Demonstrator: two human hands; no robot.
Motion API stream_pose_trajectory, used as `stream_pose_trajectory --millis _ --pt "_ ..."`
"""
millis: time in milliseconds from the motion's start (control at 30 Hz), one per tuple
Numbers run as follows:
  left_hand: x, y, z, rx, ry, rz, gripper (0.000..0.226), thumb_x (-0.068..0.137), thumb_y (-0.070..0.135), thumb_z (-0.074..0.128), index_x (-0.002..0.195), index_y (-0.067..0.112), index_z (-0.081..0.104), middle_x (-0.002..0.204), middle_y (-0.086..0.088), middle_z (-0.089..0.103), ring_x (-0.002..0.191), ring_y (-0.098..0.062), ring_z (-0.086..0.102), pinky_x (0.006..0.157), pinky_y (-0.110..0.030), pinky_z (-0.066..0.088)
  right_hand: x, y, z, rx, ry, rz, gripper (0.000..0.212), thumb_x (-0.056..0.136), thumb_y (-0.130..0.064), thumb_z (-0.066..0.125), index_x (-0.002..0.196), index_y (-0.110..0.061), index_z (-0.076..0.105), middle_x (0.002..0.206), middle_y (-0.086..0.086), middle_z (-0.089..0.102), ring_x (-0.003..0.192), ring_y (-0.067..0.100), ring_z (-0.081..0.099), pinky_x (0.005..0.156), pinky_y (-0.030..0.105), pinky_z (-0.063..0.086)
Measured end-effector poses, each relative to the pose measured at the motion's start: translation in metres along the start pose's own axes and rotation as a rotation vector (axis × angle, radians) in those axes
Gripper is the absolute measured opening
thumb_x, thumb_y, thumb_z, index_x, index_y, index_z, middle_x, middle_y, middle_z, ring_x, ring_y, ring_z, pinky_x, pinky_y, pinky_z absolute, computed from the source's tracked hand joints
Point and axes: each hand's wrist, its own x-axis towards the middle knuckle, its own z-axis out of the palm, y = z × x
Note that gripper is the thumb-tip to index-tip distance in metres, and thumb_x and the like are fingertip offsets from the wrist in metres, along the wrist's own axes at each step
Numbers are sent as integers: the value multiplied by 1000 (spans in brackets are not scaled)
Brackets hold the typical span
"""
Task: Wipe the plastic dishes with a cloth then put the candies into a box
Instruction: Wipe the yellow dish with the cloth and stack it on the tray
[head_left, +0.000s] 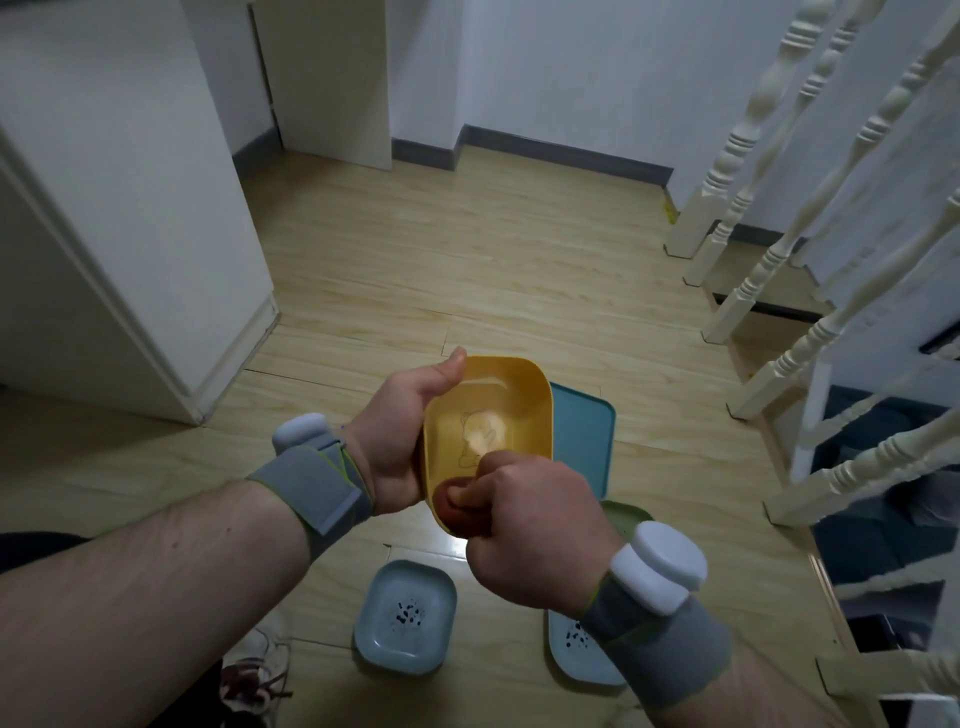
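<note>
My left hand (402, 431) grips the left rim of a yellow plastic dish (498, 400), held tilted above the floor, with a faint cartoon figure on its inside. My right hand (530, 535) is closed on a brown cloth (452, 512), pressed against the dish's near inner edge. On the floor below lie a light blue dish (405, 618) with dark specks in it, a second light blue dish (576, 654) partly hidden by my right wrist, a green dish (626, 514) mostly hidden, and a teal tray (584, 436) behind the yellow dish.
Wooden floor (441, 260) stretches ahead. A white cabinet (130, 234) stands on the left. White stair balusters (779, 249) and steps rise on the right. A shoe (254, 675) lies near my left forearm.
</note>
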Motion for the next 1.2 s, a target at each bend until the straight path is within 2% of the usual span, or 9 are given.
stream_pose_trajectory --millis 133,267,433,500,633,800,967,1100,1200 --pt "2 -3 0 22 -16 8 56 88 53 48 107 5 70 107 -22 68 98 -37 65 95 -50 48 3 8 -9 161 -113 160 26 76 -31 60 97 -30 75 81 -6 69 75 16 64 68 31 56" --pt "1 -1 0 19 -78 37 55 84 52 48 103 8 73 105 -19 71 90 -33 69 87 -46 53 8 29 -35 837 -61 345 22 56 -15 58 76 -11 67 75 12 65 63 26 63 52 33 54" --pt "2 1 -5 -51 -76 27 59 89 54 45 120 10 68 123 -19 66 109 -37 64 95 -49 49 9 39 -52 1563 60 364 26 55 -1 52 81 -3 53 73 21 58 61 33 60 53 36 52" --pt "2 0 -1 -63 -103 -3 60 93 53 38 116 8 70 118 -17 68 103 -33 67 93 -44 51 15 38 -43 1334 206 354 20 66 -4 68 84 -8 62 76 12 63 70 25 62 62 31 54" --pt "1 -1 1 -101 -133 -31 62 93 54 38 104 6 75 114 -19 70 98 -33 69 94 -44 49 19 33 3 203 601 151 27 76 -30 75 100 -19 67 95 0 60 89 16 53 78 20 43" --pt "-2 -2 0 -86 -119 -40 62 91 57 41 107 7 74 116 -19 69 99 -33 69 94 -46 48 18 31 12 -28 743 32 32 79 -31 60 110 -23 63 103 12 58 90 33 54 68 43 49" --pt "-1 -6 2 -91 -94 -72 64 86 57 47 120 7 67 124 -19 64 109 -33 63 101 -48 45 15 27 17 -89 585 -30 29 88 -35 51 105 -23 70 112 8 64 98 37 56 70 47 50" --pt "1 2 -4 -140 -53 -19 64 91 55 42 116 3 69 125 -20 64 117 -34 60 105 -47 43 10 18 9 -245 207 167 75 79 -66 30 138 -23 46 139 0 46 118 29 41 87 44 41" --pt "0 0 -4 -128 -4 -25 67 92 56 42 122 0 65 128 -22 61 120 -37 58 104 -49 43 11 17 1 -260 45 163 83 64 -71 27 132 -26 43 130 -4 46 110 24 40 86 40 42"
